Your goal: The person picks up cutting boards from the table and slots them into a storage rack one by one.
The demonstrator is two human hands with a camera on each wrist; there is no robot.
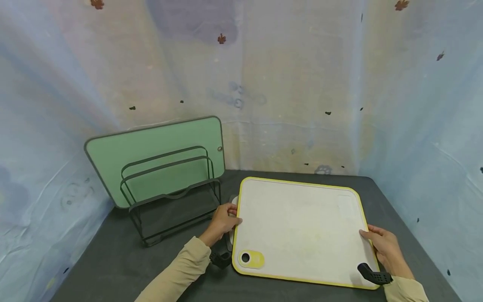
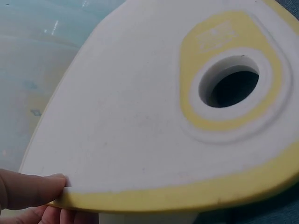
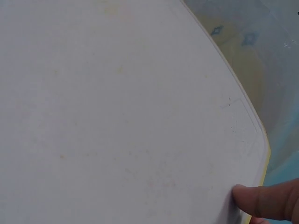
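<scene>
Both hands hold a white cutting board (image 1: 302, 230) with a yellow rim by its two short sides. My left hand (image 1: 223, 221) pinches the left edge, thumb on top and fingers curled underneath, as the left wrist view also shows. On the opposite edge my right hand (image 1: 383, 245) grips with its thumb (image 3: 261, 201) on the white face and fingers below. Near the board's lower left corner is a yellow patch (image 2: 196, 42) with a round hole through it. Part of a whitish object (image 1: 235, 200) peeks out from beneath the board's left side.
A black wire rack (image 1: 173, 196) stands on the dark table (image 1: 98, 256) at the left. Upright in its back slot leans a green board (image 1: 158, 142) with a grey rim. A patterned curtain (image 1: 286, 92) closes off the back and both sides.
</scene>
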